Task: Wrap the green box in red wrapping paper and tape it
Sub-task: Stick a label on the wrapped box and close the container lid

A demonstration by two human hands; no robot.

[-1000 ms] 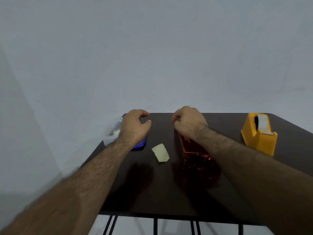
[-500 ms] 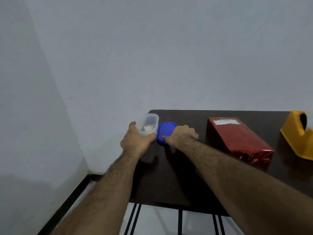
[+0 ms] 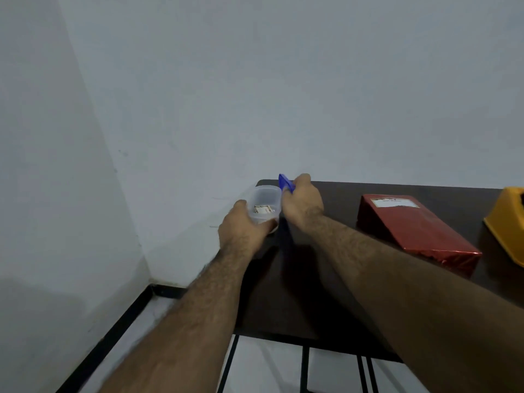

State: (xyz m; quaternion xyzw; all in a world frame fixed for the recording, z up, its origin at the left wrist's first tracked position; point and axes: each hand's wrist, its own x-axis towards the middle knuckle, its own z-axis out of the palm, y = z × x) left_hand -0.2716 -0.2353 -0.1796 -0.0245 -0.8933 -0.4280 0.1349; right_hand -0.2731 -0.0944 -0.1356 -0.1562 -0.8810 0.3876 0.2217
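Red foil already covers the wrapped box (image 3: 416,231), which lies at the right of the frame on the dark table (image 3: 326,313), well apart from both my hands, a pale label showing on its far end; I judge the wrapping and taping done and this step a tidying one. My left hand (image 3: 243,231) curls round the near wall of the clear plastic container (image 3: 265,201) at the table's far left corner, and my right hand (image 3: 302,205) pinches the blue lid (image 3: 285,182), tilted on edge just beside the container's rim. Something small and pale lies inside the container; I cannot tell what. The next move, I think, calls for levelling the lid over the opening and pressing it down while my left hand steadies the tub. Counting: one wrapped box, one container, one lid, one yellow tape dispenser (image 3: 507,225) cut off at the right edge, two hands.
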